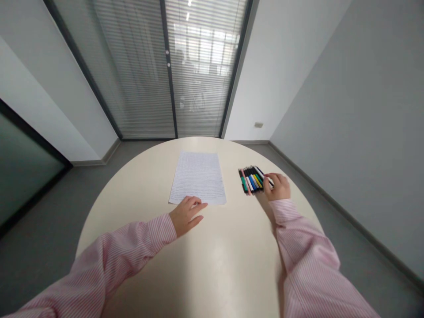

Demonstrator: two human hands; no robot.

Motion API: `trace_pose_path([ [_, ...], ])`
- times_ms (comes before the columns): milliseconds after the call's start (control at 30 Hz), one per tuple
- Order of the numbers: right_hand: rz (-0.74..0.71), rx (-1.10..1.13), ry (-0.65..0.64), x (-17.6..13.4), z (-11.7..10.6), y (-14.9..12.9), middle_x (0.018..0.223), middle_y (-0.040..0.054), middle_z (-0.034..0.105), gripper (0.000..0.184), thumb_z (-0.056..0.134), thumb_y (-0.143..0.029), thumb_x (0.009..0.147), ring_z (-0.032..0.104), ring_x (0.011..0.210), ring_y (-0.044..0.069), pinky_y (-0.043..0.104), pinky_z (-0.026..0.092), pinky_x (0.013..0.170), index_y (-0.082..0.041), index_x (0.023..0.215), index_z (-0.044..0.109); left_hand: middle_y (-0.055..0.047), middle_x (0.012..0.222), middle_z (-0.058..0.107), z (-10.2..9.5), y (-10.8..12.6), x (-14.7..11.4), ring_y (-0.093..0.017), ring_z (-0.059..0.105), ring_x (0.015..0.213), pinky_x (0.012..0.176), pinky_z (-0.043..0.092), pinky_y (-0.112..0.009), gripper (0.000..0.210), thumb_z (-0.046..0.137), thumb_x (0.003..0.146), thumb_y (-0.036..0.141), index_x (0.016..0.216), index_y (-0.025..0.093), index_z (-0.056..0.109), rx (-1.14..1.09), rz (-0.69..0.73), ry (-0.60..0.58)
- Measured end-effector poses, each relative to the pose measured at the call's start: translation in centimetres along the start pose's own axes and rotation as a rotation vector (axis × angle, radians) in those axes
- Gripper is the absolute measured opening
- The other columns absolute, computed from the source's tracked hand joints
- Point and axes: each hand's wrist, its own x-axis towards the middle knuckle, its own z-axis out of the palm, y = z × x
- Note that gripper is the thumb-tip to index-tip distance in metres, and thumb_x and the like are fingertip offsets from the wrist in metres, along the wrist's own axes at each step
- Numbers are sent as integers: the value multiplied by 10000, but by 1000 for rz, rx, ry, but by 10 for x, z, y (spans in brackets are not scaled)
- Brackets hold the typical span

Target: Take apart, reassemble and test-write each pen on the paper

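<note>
Beside the lined sheet (198,178), the right hand (278,187) pinches one of the multicoloured pens (251,180); left hand (186,215) lies spread flat.

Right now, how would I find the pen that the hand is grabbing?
Start at the round cream table and find the sheet of paper in its middle. To the paper's right lies a row of pens. The right hand closes on the pen at the row's right edge, white and dark; the others lie untouched.

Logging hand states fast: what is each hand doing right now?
Left hand: open, flat, fingertips on the sheet of paper.
Right hand: fingers closed on one pen beside the row of pens.
</note>
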Motion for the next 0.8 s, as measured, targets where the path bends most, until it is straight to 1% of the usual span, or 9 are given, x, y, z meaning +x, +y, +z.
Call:
trace_pose_path([
  [33,-102,52,-26,-5,-3,-21,829,102,615,215,456,-261,814,548,821,224,359,430,777,-154,850,639,-111,1035,494,-1,1,1,-219,433,943,860,404,-399,347,455,860,252,1181,131,511,-1,1,9],
  [100,-305,192,-153,-22,-8,-69,800,87,594,178,451,-222,827,535,791,206,340,431,744,-168,867,616,-107,1024,501,-4,4,2,-221,440,942,854,401,-398,295,464,849,233,1117,137,541,3,2,27],
  [167,-467,265,-278,-43,-14,-116,951,103,592,202,460,-225,834,512,898,225,367,408,777,-179,981,591,-92,975,520,-9,8,4,-214,458,907,825,404,-384,204,477,836,219,1000,150,577,4,-6,33],
  [200,-530,279,-342,-54,-17,-135,1047,110,573,231,475,-239,835,485,978,242,383,390,808,-185,1038,570,-81,932,531,-11,10,4,-203,468,874,802,408,-367,153,481,830,211,928,152,582,-3,-11,26],
  [233,-586,306,-385,-63,-19,-151,1078,110,563,239,482,-245,836,470,1007,244,385,377,823,-185,1054,559,-69,877,538,-13,12,5,-190,476,832,770,412,-344,109,484,825,202,857,153,575,-12,-16,11],
  [300,-621,336,-468,-77,-22,-169,982,97,575,191,464,-243,847,492,893,211,350,381,765,-165,993,561,-41,758,533,-16,15,4,-166,477,740,695,408,-300,88,487,810,182,741,158,536,-18,-3,-44],
  [400,-576,346,-569,-84,-20,-172,835,67,548,153,464,-285,848,473,744,182,310,373,658,-166,883,555,-14,663,507,-16,17,3,-153,460,658,623,377,-283,119,488,785,169,666,173,482,15,61,-133],
  [500,-551,415,-627,-82,-13,-164,813,54,530,179,482,-333,842,471,732,181,303,376,653,-176,904,543,-6,651,501,-14,16,3,-146,453,637,608,358,-279,124,478,786,170,662,178,470,26,87,-160],
  [800,-517,525,-638,-83,-3,-158,777,42,541,167,484,-335,847,478,724,184,307,381,656,-190,909,538,-1,637,498,-12,16,4,-139,438,618,587,333,-275,143,469,799,169,656,174,466,47,52,-156],
])
